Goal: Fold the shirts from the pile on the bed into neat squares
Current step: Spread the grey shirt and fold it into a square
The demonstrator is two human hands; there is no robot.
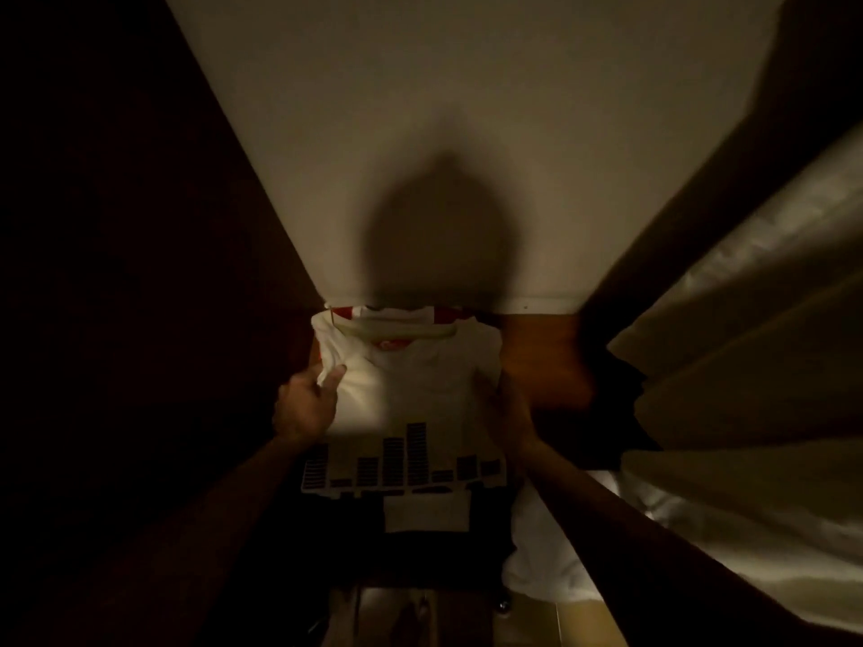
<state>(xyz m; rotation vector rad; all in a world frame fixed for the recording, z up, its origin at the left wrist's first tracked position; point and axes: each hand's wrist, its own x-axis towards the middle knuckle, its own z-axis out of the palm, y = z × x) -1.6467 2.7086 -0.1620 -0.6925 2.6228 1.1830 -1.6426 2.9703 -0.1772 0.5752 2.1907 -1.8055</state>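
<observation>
A folded white shirt (411,380) with black bar-chart print along its lower part is held up in front of me in dim light. A red and white collar shows at its top edge. My left hand (308,403) grips the shirt's left edge, with cloth bunched between thumb and fingers. My right hand (506,413) holds the right edge, fingers wrapped behind the cloth and partly hidden. Below the white shirt lies a dark garment (420,539) with a pale rectangle on it.
A cream wall (443,109) rises ahead with my shadow on it. A dark wooden panel (116,273) stands at the left. The bed's white linen (747,389) fills the right side. A wooden surface (541,347) shows beyond the shirt.
</observation>
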